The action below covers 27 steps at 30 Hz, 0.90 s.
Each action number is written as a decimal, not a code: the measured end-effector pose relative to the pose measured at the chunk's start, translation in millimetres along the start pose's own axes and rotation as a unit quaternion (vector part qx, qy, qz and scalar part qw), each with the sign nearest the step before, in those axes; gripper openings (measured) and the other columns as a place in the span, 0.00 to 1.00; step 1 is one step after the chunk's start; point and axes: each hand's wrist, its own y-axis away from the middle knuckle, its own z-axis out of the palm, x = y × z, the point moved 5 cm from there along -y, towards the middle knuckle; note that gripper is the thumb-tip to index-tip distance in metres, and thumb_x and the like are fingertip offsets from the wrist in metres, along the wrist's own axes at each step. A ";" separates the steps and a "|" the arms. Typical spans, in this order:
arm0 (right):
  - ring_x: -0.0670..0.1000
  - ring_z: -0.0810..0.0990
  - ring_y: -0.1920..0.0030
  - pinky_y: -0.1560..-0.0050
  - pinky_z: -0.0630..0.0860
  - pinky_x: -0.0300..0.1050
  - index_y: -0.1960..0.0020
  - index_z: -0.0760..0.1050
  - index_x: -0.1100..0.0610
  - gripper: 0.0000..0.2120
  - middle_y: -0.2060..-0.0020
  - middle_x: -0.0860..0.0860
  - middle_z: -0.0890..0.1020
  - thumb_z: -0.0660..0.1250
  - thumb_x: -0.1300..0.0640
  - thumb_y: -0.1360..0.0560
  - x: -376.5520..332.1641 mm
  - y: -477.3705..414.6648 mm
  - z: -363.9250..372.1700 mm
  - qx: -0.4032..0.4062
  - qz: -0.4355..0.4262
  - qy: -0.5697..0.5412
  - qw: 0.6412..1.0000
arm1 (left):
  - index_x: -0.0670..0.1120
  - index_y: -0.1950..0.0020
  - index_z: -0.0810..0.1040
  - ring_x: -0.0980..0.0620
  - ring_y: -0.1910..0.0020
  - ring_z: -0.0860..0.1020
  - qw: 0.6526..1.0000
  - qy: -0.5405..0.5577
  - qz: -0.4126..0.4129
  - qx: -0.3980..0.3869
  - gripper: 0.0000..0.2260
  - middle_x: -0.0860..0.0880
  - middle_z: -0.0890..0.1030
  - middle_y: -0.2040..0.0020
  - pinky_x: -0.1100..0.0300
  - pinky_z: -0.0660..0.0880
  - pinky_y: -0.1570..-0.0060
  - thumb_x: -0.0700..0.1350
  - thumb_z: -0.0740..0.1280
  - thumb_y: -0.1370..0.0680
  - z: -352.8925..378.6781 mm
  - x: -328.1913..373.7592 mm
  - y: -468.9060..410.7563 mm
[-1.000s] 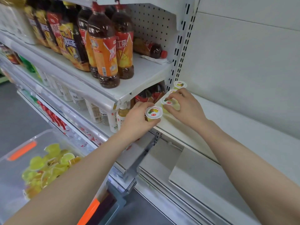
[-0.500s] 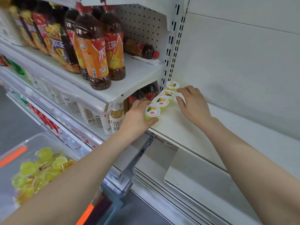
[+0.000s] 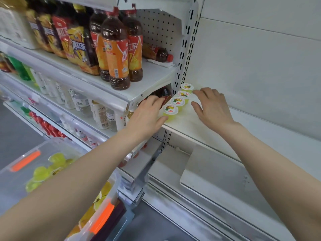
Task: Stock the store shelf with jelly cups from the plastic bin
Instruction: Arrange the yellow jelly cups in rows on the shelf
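Shop: stocked drink shelves (image 3: 97, 87)

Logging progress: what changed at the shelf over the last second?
A second ago the left hand held the nearest jelly cup at the shelf edge and the right hand was setting another down. Both now stand in a row of four cups. The right hand has let go and drawn aside, and the left hand's fingers lie straight beside the row. The plastic bin and tea bottles stayed put.

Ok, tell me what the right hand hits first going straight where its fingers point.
The jelly cups: the right hand points left toward the row on the shelf, most likely meeting the second cup from the back first. Depth is unclear.
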 end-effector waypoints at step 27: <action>0.59 0.77 0.47 0.49 0.71 0.53 0.36 0.75 0.57 0.21 0.44 0.55 0.78 0.59 0.47 0.23 -308.6 138.0 85.9 -0.112 -0.165 -0.102 0.975 | 0.45 0.33 0.75 0.39 0.39 0.73 0.962 -0.056 -0.224 -0.148 0.20 0.42 0.75 0.37 0.47 0.71 0.41 0.50 0.68 0.23 -19.9 -249.8 317.5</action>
